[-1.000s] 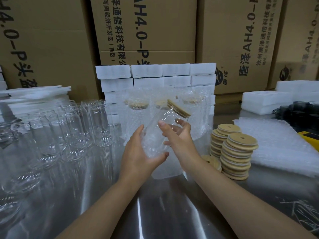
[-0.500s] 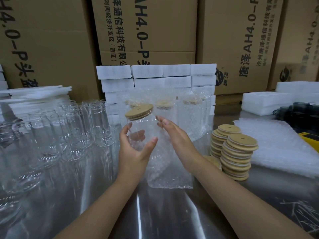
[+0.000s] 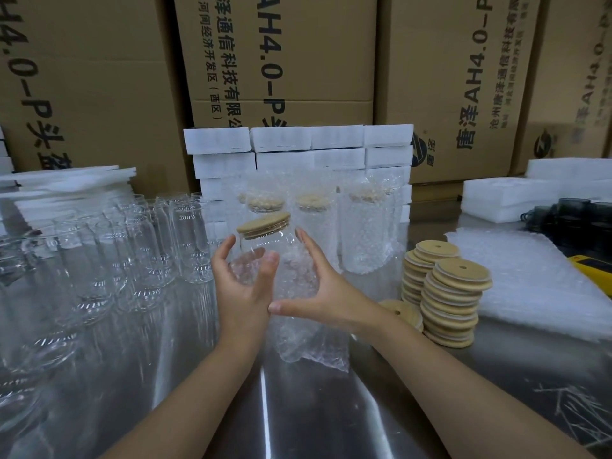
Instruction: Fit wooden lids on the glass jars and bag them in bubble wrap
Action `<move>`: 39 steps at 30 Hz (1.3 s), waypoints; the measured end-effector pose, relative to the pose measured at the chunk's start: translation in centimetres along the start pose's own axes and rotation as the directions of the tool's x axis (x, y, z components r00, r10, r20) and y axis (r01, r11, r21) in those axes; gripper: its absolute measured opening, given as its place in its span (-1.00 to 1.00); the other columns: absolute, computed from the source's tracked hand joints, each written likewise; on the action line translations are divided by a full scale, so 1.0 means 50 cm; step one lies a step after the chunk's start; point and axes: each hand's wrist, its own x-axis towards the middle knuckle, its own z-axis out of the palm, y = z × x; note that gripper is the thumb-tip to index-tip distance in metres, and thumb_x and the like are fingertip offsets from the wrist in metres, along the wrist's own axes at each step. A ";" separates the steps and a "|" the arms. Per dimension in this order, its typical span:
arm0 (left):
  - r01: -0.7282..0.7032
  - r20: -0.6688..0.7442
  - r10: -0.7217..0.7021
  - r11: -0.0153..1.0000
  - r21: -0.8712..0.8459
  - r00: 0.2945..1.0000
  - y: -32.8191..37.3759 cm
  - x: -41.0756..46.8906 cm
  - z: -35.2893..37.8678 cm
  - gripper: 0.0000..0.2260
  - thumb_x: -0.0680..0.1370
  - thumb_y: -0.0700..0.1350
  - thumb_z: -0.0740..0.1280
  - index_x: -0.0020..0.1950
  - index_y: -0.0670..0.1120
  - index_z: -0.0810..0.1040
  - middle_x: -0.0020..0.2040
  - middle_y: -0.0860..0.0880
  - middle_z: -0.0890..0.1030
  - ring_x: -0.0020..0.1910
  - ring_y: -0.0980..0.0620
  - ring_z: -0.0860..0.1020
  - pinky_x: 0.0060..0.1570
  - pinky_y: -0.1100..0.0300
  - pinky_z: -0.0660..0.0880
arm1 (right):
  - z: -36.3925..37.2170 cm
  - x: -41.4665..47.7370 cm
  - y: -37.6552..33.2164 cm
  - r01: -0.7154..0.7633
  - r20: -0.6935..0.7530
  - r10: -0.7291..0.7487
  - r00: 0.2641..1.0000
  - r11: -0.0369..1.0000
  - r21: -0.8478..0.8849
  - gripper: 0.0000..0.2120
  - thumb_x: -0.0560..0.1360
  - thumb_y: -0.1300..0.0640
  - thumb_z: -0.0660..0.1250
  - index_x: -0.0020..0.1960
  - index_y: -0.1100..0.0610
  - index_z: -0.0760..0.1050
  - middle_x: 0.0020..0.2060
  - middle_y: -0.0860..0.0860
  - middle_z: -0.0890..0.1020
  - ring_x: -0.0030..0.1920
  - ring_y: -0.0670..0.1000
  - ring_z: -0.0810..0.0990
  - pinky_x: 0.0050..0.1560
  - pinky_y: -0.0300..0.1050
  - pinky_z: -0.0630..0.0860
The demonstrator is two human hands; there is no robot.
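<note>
The clear glass jar (image 3: pixel 252 255), wooden lid (image 3: pixel 263 224) fitted (slightly tilted), sits partway inside a hanging bubble-wrap bag (image 3: pixel 311 346).

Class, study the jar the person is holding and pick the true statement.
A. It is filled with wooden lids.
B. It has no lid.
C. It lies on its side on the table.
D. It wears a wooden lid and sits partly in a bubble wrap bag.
D: the glass jar gripped by the left hand carries a wooden lid. The bubble wrap bag covers its lower part and hangs below, with the right hand against it.
</note>
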 end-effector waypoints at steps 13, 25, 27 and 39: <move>0.098 0.386 -0.169 0.976 0.196 0.907 -0.025 -0.002 0.002 0.01 0.06 0.31 0.50 0.41 0.33 0.06 0.34 0.06 0.35 0.27 0.21 0.44 0.15 0.35 0.43 | -0.029 0.010 -0.013 0.142 -0.459 0.014 0.888 0.942 0.303 -0.10 0.36 0.04 0.53 0.47 -0.19 0.02 0.32 -0.07 0.41 0.17 -0.27 0.47 -0.11 -0.52 0.43; -0.027 0.401 -0.101 0.953 0.301 0.911 -0.027 -0.016 0.004 0.04 0.13 0.27 0.61 0.45 0.30 0.06 0.37 0.30 0.28 0.30 0.39 0.29 0.10 0.60 0.22 | -0.026 0.008 -0.023 0.217 -0.482 -0.065 0.874 0.939 0.268 -0.06 0.14 -0.24 0.51 0.42 -0.28 0.12 0.40 -0.12 0.35 0.33 -0.18 0.41 0.19 -0.33 0.46; -0.025 0.367 -0.080 0.962 0.273 0.927 -0.022 -0.018 0.006 0.01 0.13 0.25 0.62 0.39 0.32 0.06 0.20 0.48 0.28 0.13 0.62 0.29 -0.03 0.70 0.23 | -0.027 0.008 -0.026 0.206 -0.440 -0.066 0.896 0.938 0.279 -0.06 0.14 -0.25 0.50 0.42 -0.26 0.13 0.34 -0.17 0.39 0.27 -0.29 0.43 0.13 -0.40 0.46; -0.088 0.218 0.059 0.988 0.124 0.974 -0.019 -0.007 0.006 -0.12 0.17 0.01 0.59 0.42 0.05 0.29 0.25 0.02 0.58 0.21 0.04 0.59 0.19 -0.07 0.54 | -0.005 -0.001 -0.015 0.065 -0.291 -0.069 0.954 0.998 -0.025 0.12 0.17 -0.13 0.60 0.47 -0.27 -0.09 0.19 -0.34 0.43 0.14 -0.38 0.47 0.23 -0.26 0.46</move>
